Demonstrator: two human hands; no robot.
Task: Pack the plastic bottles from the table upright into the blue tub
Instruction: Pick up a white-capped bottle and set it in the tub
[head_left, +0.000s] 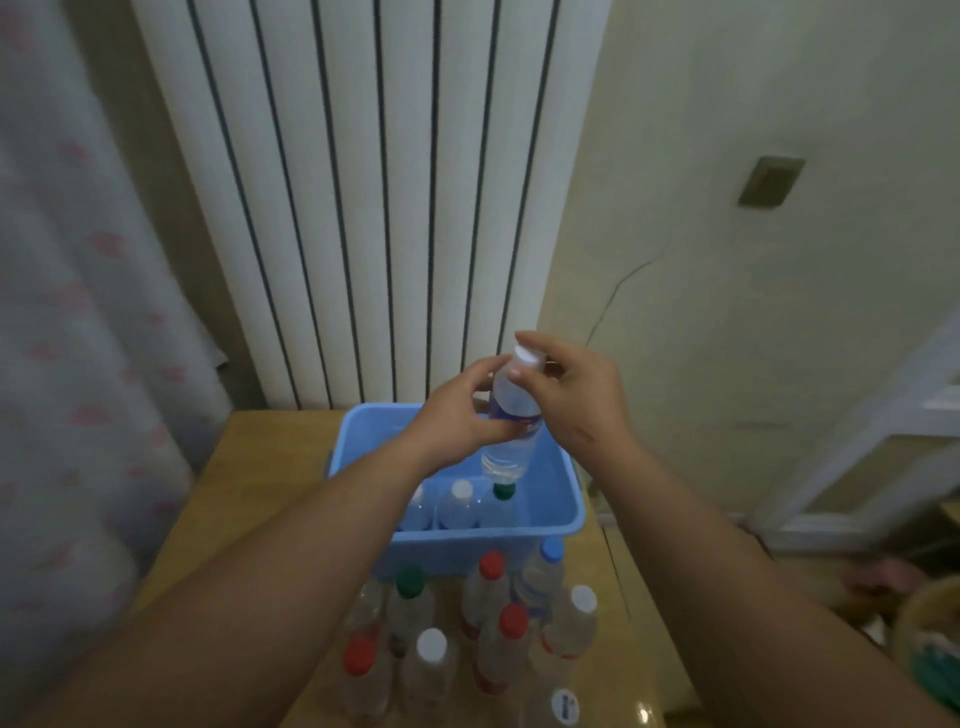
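As the left hand (457, 415) grips the clear bottle (511, 402) and the right hand (576, 400) pinches its white cap (527, 357), it hangs near-upright, base-down over the blue tub (447, 553); straight drop ahead.

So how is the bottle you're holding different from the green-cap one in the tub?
The held bottle has a white cap; the tub bottle has a green one. The held bottle hangs tilted over the tub, gripped by left hand and right hand; the tub bottle stands upright inside. Both are clear plastic.
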